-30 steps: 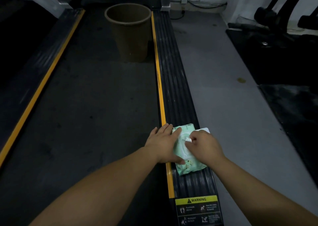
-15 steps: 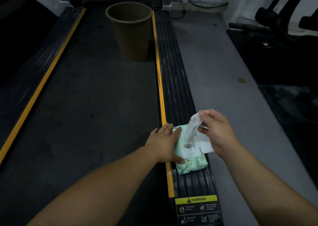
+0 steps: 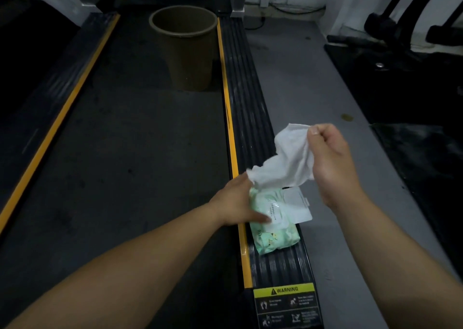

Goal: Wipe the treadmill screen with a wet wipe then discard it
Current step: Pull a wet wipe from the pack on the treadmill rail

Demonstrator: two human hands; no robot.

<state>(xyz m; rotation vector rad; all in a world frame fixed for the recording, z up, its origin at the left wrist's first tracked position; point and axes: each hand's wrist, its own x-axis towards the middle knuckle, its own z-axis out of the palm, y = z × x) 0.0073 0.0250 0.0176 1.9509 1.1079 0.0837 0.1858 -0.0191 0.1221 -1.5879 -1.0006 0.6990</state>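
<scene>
A pale green pack of wet wipes [image 3: 273, 231] lies on the treadmill's right side rail [image 3: 246, 103], its white flap [image 3: 298, 203] folded open. My left hand [image 3: 236, 201] presses flat on the pack's left side, holding it down. My right hand [image 3: 328, 161] is raised above the pack and pinches a white wet wipe [image 3: 288, 158], which hangs free and crumpled, clear of the pack. The treadmill screen is out of view.
A brown bin [image 3: 185, 45] stands on the dark treadmill belt [image 3: 130, 153] at the far end. Yellow strips edge the belt. Grey floor [image 3: 308, 83] runs along the right, with black gym equipment [image 3: 400, 43] and a dark mat beyond.
My right hand has pulled the wipe up and out of the pack, rising to the right. The left hand stays on the pack.
</scene>
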